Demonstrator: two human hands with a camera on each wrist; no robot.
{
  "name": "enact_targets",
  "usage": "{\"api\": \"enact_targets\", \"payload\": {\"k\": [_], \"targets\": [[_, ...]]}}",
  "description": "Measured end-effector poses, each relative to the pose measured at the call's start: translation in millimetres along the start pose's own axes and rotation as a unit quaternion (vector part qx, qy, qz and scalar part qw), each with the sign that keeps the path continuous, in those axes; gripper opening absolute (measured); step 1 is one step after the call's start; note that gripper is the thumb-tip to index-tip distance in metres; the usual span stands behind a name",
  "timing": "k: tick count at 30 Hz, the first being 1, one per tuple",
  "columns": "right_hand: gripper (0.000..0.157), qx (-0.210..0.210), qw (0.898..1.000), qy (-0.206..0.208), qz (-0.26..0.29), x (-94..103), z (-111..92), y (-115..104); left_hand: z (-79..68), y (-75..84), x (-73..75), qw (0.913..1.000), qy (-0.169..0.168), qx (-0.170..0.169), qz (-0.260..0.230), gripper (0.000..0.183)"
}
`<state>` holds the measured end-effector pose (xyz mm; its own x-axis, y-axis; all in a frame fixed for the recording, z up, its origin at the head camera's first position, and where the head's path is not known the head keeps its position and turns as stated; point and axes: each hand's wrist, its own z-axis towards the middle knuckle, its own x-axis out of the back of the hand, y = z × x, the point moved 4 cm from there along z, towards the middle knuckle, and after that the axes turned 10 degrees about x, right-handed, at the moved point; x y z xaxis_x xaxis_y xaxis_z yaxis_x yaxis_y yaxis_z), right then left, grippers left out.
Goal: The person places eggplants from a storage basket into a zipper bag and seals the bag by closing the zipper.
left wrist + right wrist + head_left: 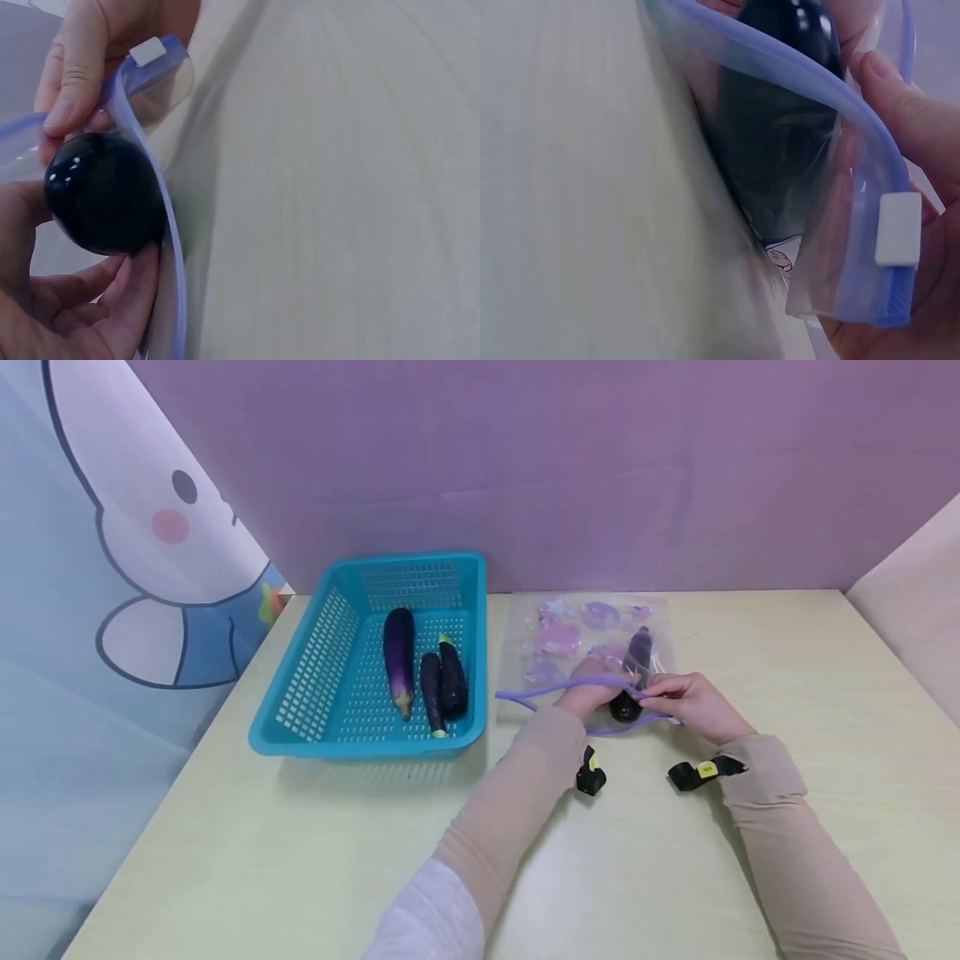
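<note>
Partly bagged eggplant [105, 195], left hand [82, 311] holding it, yellow tag [707, 769] illegible

3 eggplants [399, 656] in basket [367, 749], bag [558, 639] at right

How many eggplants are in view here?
4: the left eggplant, middle eggplant and right eggplant in the turquoise basket, plus another eggplant partly inside the zipper bag.

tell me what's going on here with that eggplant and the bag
A person is handling an eggplant at the open mouth of a clear plastic bag. The left hand holds the eggplant, most of it inside the bag with its rounded end at the opening. The right hand grips the bag's edge near the white slider. Three other eggplants lie in the blue basket.
</note>
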<state>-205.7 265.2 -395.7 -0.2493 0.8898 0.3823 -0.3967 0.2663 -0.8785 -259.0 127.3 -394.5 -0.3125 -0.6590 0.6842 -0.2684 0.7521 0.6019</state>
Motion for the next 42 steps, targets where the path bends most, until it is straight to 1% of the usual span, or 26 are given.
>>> {"api": "enact_targets", "payload": {"k": [3,5,6,8,12,13,15,17,20,23,28,30,33,36,42], "targets": [[0.016,0.008,1.0,-0.006,0.012,-0.8,0,-1,1.2,1.2,-1.3,0.9996,0.015,-0.013,0.019,0.051],[0.017,0.009,1.0,-0.01,0.014,-2.1,0,-2,2.4,2.7,-1.6,0.9984,0.026,-0.032,0.039,0.047],[0.018,0.008,1.0,-0.012,0.012,-3.1,1,-3,3.2,4.2,-1.6,0.9967,0.034,-0.048,0.056,0.045],[0.018,0.002,1.0,-0.013,0.015,-4.8,2,-4,4.1,5.2,-1.4,0.9948,0.045,-0.061,0.068,0.043],[0.019,-0.001,0.999,-0.016,0.03,-6.9,3,-5,5.0,6.1,-1.4,0.9932,0.06,-0.06,0.08,0.044],[0.019,-0.001,0.999,-0.017,0.035,-7.0,3,-5,5.1,5.5,-1.7,0.9941,0.06,-0.054,0.073,0.044],[0.02,0.008,0.999,-0.022,0.047,-7.6,2,-5,5.1,5.3,-2.2,0.9941,0.062,-0.053,0.071,0.044],[0.02,0.017,0.998,-0.029,0.054,-8.5,2,-5,5.4,4.8,-2.5,0.9948,0.062,-0.056,0.059,0.043],[0.018,0.024,0.997,-0.039,0.064,-9.5,2,-4,4.7,3.2,-2.4,0.9971,0.056,-0.048,0.018,0.042],[0.019,0.029,0.997,-0.044,0.065,-9.9,2,-4,3.8,1.5,-3.0,0.9973,0.045,-0.045,-0.036,0.039],[0.021,0.041,0.996,-0.047,0.069,-10.5,2,-3,3.5,-0.8,-5.2,0.995,0.036,-0.042,-0.083,0.039],[0.023,0.039,0.996,-0.045,0.069,-10.1,1,-3,3.2,-1.1,-5.6,0.9948,0.038,-0.035,-0.088,0.04],[0.026,0.028,0.996,-0.039,0.072,-8.5,0,-2,2.9,0.4,-6.1,0.9958,0.043,-0.024,-0.077,0.04],[0.027,0.016,0.997,-0.034,0.068,-6.0,-1,-1,2.8,2.7,-6.6,0.997,0.049,-0.022,-0.056,0.039],[0.019,0.005,0.999,-0.031,0.038,0.6,-2,2,4.9,5.7,-10.3,0.9973,0.05,-0.022,-0.049,0.034]]}}
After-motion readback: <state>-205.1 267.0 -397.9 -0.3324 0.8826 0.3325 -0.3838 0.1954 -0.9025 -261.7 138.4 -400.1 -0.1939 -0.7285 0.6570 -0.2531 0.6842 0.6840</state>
